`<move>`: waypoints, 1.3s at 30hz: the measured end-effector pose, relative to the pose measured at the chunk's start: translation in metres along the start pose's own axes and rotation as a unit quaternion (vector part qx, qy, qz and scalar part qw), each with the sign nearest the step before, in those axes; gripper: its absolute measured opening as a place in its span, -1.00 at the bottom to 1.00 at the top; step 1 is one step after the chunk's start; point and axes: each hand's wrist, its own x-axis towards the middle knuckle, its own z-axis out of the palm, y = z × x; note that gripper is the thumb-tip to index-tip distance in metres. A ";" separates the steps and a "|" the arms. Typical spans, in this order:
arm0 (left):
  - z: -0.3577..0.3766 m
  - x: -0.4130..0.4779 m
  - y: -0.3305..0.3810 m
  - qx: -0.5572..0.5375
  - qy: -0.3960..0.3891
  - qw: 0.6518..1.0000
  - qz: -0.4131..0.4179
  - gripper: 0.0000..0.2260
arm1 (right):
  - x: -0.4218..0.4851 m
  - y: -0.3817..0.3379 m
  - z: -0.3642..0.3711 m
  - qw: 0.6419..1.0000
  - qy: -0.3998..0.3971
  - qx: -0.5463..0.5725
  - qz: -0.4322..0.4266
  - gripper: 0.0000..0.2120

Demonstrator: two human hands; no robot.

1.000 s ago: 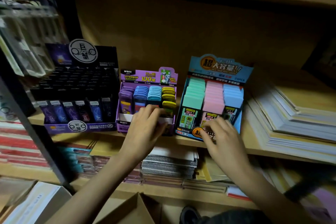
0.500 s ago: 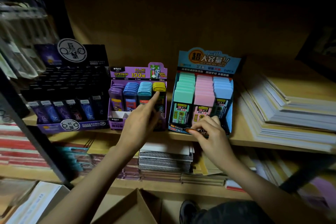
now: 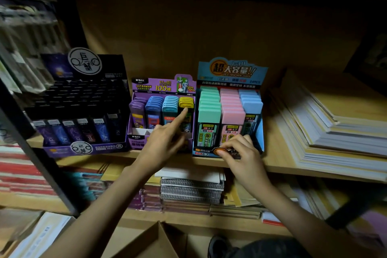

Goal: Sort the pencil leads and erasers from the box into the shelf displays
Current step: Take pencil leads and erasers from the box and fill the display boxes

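Observation:
A purple display box (image 3: 163, 86) on the wooden shelf (image 3: 278, 166) holds rows of purple, blue, teal and yellow lead cases. My left hand (image 3: 161, 144) is in front of it; its straight index finger presses the front yellow case (image 3: 186, 101), and the other fingers are curled. To the right stands a blue display box (image 3: 230, 73) with green, pink and light-blue cases. My right hand (image 3: 244, 153) pinches the front lip of that blue box. An open cardboard box (image 3: 155, 239) shows at the bottom edge; its inside is hidden.
A black and purple display (image 3: 83, 148) of dark lead tubes stands left of the purple one. Tall stacks of paper booklets (image 3: 335, 128) fill the shelf's right side. Spiral notebooks (image 3: 190, 188) and other stacks lie on the shelf below. A dark upright post (image 3: 37, 157) is at left.
My left hand went from spread fingers over the purple box's front to one index finger on the yellow cases, which now stand in an even row. My right hand closed on the blue box's lip.

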 end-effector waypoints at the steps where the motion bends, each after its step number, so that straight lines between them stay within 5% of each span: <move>1: -0.001 0.001 -0.001 0.001 -0.003 1.000 0.003 -0.37 | 0.000 -0.001 0.000 1.000 0.003 -0.002 0.001 -0.92; 6: 0.000 -0.001 -0.001 0.003 -0.015 1.000 0.005 -0.37 | 0.002 -0.020 -0.004 0.995 0.022 -0.097 0.001 -0.82; 10: -0.014 -0.009 -0.002 0.024 -0.008 0.999 0.027 -0.44 | 0.032 -0.054 -0.021 0.979 0.105 -0.112 -0.130 -0.85; 14: -0.037 -0.017 -0.005 0.100 0.015 0.993 0.054 -0.65 | 0.063 -0.084 -0.007 0.955 -0.017 -0.176 -0.239 -0.85; 18: -0.057 -0.021 -0.007 0.183 0.063 0.981 0.027 -0.67 | 0.085 -0.088 0.013 0.932 -0.119 -0.282 -0.192 -0.71; 23: -0.061 -0.020 -0.011 0.171 0.083 0.981 -0.021 -0.61 | 0.091 -0.088 0.020 0.919 -0.147 -0.324 -0.171 -0.73; 29: -0.057 -0.023 -0.017 0.121 0.083 0.988 -0.048 -0.58 | 0.089 -0.098 0.019 0.952 -0.102 -0.218 -0.190 -0.74; 39: -0.059 -0.022 -0.024 0.076 0.078 0.992 -0.068 -0.61 | 0.110 -0.101 0.037 0.924 -0.193 -0.264 -0.199 -0.68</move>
